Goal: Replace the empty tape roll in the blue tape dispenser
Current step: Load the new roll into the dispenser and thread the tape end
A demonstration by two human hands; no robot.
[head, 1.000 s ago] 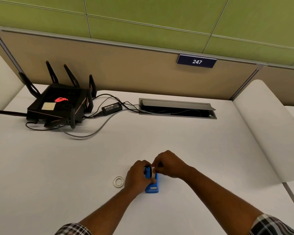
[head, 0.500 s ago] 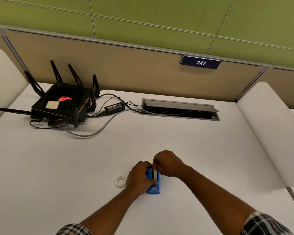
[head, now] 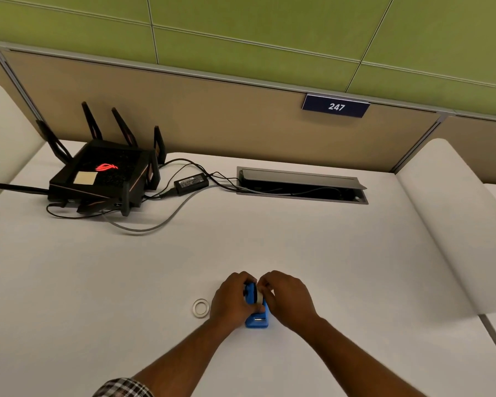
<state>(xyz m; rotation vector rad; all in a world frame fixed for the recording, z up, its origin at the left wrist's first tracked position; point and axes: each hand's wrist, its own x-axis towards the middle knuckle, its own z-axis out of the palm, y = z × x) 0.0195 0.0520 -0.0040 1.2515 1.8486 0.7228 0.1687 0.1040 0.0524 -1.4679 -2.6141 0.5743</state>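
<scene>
The blue tape dispenser (head: 256, 319) stands on the white table near its front, its cutter end pointing toward me. My left hand (head: 232, 302) grips the dispenser's left side. My right hand (head: 287, 299) is closed on a whitish tape roll (head: 260, 297) that sits in the dispenser's top, mostly hidden by my fingers. A small empty tape ring (head: 200, 308) lies flat on the table just left of my left hand, apart from it.
A black router with antennas (head: 103, 176) sits at the back left, with a power brick (head: 191, 183) and cables trailing to an open cable hatch (head: 301, 186) in the table. White rounded dividers flank the table (head: 341, 253) on both sides.
My right hand has lowered the tape roll further into the dispenser and now sits lower beside it. The left hand keeps its grip on the dispenser. The view has shifted slightly.
</scene>
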